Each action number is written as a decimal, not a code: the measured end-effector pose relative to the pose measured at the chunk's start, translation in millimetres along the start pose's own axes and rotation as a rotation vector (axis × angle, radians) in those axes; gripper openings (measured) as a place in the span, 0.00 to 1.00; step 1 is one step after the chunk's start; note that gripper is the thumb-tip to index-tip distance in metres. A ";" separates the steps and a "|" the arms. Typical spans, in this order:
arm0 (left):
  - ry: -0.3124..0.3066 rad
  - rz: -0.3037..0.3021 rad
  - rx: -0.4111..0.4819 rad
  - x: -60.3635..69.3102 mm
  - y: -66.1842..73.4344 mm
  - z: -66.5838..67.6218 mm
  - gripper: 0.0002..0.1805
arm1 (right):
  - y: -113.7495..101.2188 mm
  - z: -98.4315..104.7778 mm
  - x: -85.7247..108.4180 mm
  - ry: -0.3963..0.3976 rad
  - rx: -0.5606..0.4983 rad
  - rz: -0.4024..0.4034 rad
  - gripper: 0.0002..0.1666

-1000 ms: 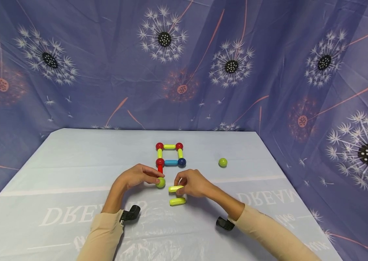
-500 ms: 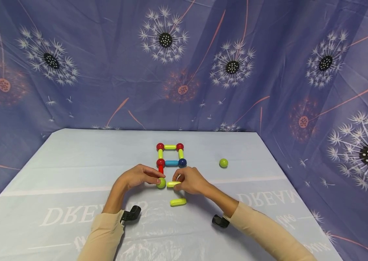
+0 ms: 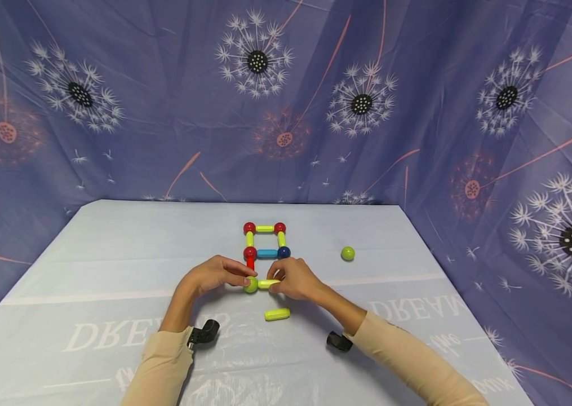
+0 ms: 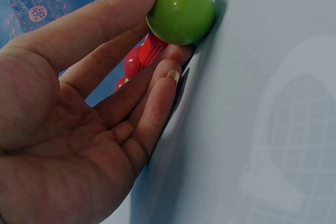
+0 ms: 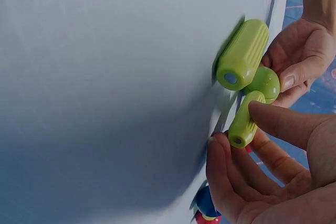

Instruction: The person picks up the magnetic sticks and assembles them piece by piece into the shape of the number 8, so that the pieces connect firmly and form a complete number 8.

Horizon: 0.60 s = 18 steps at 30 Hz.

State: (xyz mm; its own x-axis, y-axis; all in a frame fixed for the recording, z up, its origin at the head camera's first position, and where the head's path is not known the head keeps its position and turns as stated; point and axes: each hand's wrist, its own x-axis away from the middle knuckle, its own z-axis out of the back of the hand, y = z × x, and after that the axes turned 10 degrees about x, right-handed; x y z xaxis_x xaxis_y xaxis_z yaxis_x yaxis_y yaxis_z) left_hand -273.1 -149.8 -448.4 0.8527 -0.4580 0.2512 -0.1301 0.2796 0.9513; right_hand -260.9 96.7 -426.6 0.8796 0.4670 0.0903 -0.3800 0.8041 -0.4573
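Thumb and fingers of my left hand (image 3: pixel 217 274) pinch a green ball (image 4: pixel 181 11) at the near end of a red magnetic rod (image 3: pixel 251 264). My right hand (image 3: pixel 296 280) pinches a yellow-green magnetic rod (image 5: pixel 245 121) between thumb and fingers. The rod's left end meets the green ball, pointing right from it. Beyond the hands lies a flat square of rods and balls, with a light blue rod (image 3: pixel 267 254) and a dark blue ball (image 3: pixel 283 252) on its near side. The red rod joins the red ball (image 3: pixel 249 253) at the square's near left corner.
A loose yellow-green rod (image 3: pixel 277 314) lies nearer to me, below the right hand. Another green ball (image 3: pixel 347 253) sits off to the right. A pale printed cloth (image 3: pixel 113 254) covers the table, and a purple dandelion curtain (image 3: pixel 164 113) hangs behind and at the sides.
My right hand has carried its yellow-green rod away from me and slightly left, up against the green ball. The left hand has stayed on the ball.
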 end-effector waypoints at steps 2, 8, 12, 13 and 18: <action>0.001 0.000 -0.003 -0.3 0.1 0.1 0.18 | 0.0 0.6 -0.5 0.009 0.008 0.005 0.08; 0.001 0.003 -0.009 -0.5 -0.8 0.3 0.18 | -0.1 2.0 -1.3 0.023 0.022 0.016 0.08; 0.003 0.004 -0.011 -0.5 -0.4 0.1 0.18 | 0.0 2.3 -1.4 0.024 0.029 0.012 0.08; 0.005 0.004 -0.010 -0.4 -0.2 0.1 0.18 | 0.1 2.2 -1.6 0.024 0.032 0.010 0.09; 0.006 0.003 -0.001 -0.3 0.6 -0.3 0.17 | 0.1 1.8 -2.3 0.027 0.040 0.002 0.09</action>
State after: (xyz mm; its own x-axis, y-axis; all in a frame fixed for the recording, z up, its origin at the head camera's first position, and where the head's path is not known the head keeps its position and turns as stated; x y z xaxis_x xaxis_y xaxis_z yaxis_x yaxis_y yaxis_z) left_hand -273.3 -149.3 -448.0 0.8554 -0.4521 0.2530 -0.1320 0.2821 0.9503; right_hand -263.5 96.4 -425.2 0.8860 0.4592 0.0647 -0.3927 0.8171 -0.4220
